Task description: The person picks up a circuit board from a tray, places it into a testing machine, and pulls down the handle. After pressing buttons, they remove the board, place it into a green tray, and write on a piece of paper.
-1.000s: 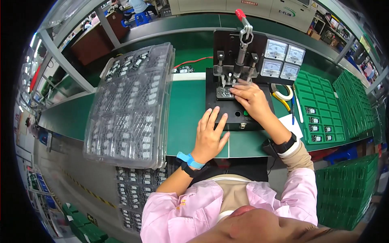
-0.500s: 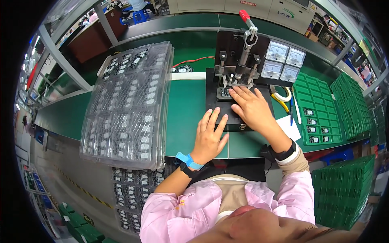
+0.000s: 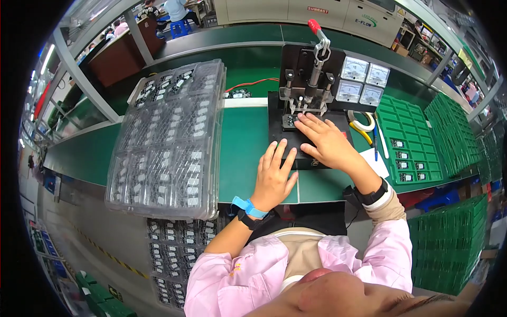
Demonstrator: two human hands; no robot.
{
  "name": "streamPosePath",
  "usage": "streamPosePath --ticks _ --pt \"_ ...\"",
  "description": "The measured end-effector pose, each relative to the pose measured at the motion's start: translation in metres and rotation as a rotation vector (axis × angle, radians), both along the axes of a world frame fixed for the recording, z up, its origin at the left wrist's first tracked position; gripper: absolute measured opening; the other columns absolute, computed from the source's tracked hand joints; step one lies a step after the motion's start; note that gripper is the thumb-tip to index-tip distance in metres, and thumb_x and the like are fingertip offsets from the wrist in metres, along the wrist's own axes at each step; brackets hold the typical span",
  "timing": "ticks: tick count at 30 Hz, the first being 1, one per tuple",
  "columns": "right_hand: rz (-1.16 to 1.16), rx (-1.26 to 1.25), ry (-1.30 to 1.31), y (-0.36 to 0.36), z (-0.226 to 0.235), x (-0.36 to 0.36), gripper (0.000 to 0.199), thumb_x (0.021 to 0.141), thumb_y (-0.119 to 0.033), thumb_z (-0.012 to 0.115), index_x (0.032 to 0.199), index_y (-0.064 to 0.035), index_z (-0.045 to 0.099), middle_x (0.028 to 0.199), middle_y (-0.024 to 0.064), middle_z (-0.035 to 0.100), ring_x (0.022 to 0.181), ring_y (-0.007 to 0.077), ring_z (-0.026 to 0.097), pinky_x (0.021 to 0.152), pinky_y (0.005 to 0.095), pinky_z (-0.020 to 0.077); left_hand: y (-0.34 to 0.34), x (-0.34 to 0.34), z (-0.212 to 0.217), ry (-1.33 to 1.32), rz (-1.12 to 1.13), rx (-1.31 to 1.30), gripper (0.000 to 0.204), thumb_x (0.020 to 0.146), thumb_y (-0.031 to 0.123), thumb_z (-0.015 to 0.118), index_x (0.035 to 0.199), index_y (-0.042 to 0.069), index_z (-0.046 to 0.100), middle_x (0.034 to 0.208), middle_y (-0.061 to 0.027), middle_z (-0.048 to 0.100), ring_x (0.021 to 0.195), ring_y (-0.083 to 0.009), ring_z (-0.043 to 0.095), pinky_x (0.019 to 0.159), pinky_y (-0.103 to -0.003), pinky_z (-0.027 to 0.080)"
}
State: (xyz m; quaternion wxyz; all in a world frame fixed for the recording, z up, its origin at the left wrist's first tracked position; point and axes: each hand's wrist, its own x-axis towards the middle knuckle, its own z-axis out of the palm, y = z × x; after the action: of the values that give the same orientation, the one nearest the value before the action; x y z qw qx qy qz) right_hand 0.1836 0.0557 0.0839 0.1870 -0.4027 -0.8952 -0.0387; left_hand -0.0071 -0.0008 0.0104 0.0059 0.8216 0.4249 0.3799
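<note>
A black clamp jig with a raised red-tipped lever stands in front of me. On its base, a small dark circuit board sits in the nest below the pins. My right hand reaches over the base, palm down, fingers stretched. Its fingertips are at the right side of the board and partly hide it; whether they press on it I cannot tell. Resting by the base's front left edge, my left hand has its fingers spread and nothing in it.
A tall stack of clear trays full of small boards stands at left. Four-panel analog meters adjoin the jig. At right lie white tape, yellow-handled pliers, a blue pen and a green tray holding several boards.
The whole picture has shifted slightly. Both hands keep nearly the same place at the jig, and the lever stays raised.
</note>
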Motion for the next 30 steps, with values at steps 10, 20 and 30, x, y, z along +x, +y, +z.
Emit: streamPosePath --ticks 10,20,30 --pt "-0.355 0.263 0.645 0.075 0.125 -0.013 0.057 0.097 -0.043 0.036 0.138 -0.0039 0.041 0.116 0.014 0.063 0.119 0.0275 0.05 0.104 0.0385 0.0299 -0.002 0.004 0.001 0.011 -0.005 0.005 0.064 0.074 0.012 0.072 0.133 0.006 0.048 0.144 -0.0192 0.034 0.131 -0.0418 0.033 0.105 -0.049 0.033" --pt "0.327 0.346 0.621 -0.003 0.06 0.001 0.046 0.095 -0.043 0.044 0.1 -0.005 0.069 0.119 0.0167 0.059 0.116 0.0318 0.054 0.104 0.0484 0.0305 -0.001 0.009 0.002 0.023 0.006 -0.003 0.063 0.075 0.012 0.072 0.133 0.006 0.048 0.144 -0.0183 0.035 0.131 -0.0418 0.033 0.104 -0.049 0.033" --pt "-0.495 0.198 0.284 -0.05 -0.056 0.046 0.063 0.086 -0.035 0.061 0.14 -0.0088 0.04 0.12 0.01 0.056 0.123 0.0276 0.044 0.102 0.0544 0.018 0.004 0.003 0.001 0.025 0.027 0.007 0.064 0.073 0.008 0.072 0.132 0.006 0.048 0.145 -0.0189 0.034 0.13 -0.0423 0.034 0.104 -0.05 0.033"
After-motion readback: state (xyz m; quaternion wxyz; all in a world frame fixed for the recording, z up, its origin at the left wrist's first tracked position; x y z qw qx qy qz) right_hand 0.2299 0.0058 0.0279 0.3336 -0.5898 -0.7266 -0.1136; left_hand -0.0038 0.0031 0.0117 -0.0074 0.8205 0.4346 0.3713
